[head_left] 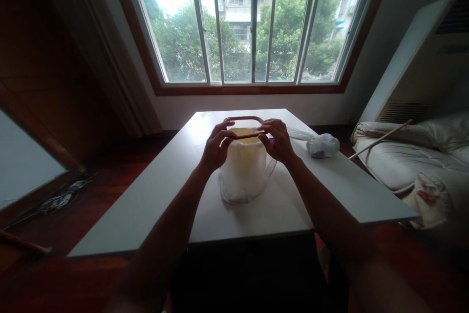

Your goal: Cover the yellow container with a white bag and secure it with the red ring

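A translucent whitish bag (243, 176) with something yellowish inside stands upright on the white table (154, 196). At its top are two dark reddish-brown handles, the far one (244, 118) raised behind the near one (249, 135). My left hand (217, 144) grips the left end of the near handle, its fingers bent over the bag's rim. On the other side, my right hand (277, 140) pinches the right end of that handle between thumb and fingers. A small purple patch shows beside the right hand.
A knotted clear plastic bag (323, 146) with something purple in it lies on the table's right side. Beyond the right edge is a pale cushioned seat (392, 156) with a thin stick (381, 139) across it. A window stands behind the table.
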A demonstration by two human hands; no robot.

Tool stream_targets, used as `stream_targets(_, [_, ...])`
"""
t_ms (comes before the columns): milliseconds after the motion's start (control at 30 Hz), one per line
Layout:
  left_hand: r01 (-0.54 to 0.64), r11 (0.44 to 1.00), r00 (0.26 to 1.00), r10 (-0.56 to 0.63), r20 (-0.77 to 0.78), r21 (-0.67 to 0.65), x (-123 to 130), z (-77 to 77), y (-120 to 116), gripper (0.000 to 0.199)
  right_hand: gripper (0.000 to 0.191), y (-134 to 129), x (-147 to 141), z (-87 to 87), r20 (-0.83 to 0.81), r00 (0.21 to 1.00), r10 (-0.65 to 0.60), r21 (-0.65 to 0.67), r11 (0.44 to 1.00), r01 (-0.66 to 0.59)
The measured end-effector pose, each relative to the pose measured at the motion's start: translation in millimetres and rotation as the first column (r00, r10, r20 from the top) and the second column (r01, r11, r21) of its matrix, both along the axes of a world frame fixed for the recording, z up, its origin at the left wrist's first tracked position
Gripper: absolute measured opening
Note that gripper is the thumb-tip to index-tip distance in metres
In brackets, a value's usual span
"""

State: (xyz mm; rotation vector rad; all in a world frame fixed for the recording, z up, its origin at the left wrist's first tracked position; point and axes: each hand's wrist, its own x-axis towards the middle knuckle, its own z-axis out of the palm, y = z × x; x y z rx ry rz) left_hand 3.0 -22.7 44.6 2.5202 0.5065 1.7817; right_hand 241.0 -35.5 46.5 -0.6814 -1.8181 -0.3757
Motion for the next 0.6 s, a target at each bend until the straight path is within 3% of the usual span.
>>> stream_targets(133, [0.031, 0.992, 0.999, -0.029, 0.016, -0.118, -12.8, -8.4, 17.0, 0.023, 0.013, 2.5, 2.6, -2.3, 0.025, 0.996, 0.086, -0.022, 0.996, -0.086])
stream_targets(367, [0.087, 0.935, 0.996, -0.073, 0.051, -0.344, -24.3, -28.6, 34.8, 0.026, 0.013, 2.1, -5.3, -14.1, 0.061, 0.991, 0.120, -0.123, 0.986, -0.112])
stream_targets(600, [-0.008, 0.952, 1.000, 0.013, 0.014, -0.305, -16.3, -26.1, 26.4, 0.023, 0.017, 4.6, -0.7, -17.2, -0.020, 0.987, 0.161, -0.196, 0.967, -0.161])
